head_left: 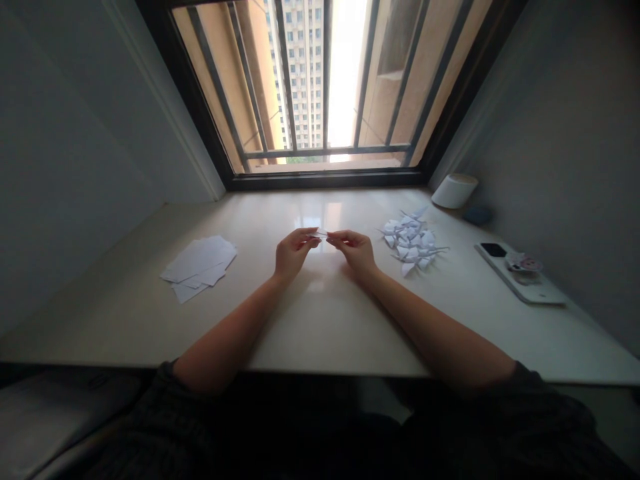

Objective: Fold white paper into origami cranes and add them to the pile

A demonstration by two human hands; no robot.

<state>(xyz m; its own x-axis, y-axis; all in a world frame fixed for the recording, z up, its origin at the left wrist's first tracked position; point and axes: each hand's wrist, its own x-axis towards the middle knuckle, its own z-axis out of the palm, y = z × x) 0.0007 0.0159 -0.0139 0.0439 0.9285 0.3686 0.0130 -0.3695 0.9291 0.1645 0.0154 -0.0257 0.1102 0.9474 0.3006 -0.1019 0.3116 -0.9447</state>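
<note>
My left hand (pixel 294 252) and my right hand (pixel 355 250) meet over the middle of the pale table (pixel 320 320), fingers pinched together on a small folded piece of white paper (pixel 322 233) held between them. A loose stack of flat white paper sheets (pixel 200 267) lies to the left of my left hand. A pile of several folded white paper figures (pixel 413 241) lies to the right of my right hand.
A white phone with a small round trinket (pixel 520 270) lies near the right wall. A white cylinder (pixel 454 190) and a dark round object (pixel 477 215) sit at the back right corner. A barred window (pixel 325 87) runs behind the table.
</note>
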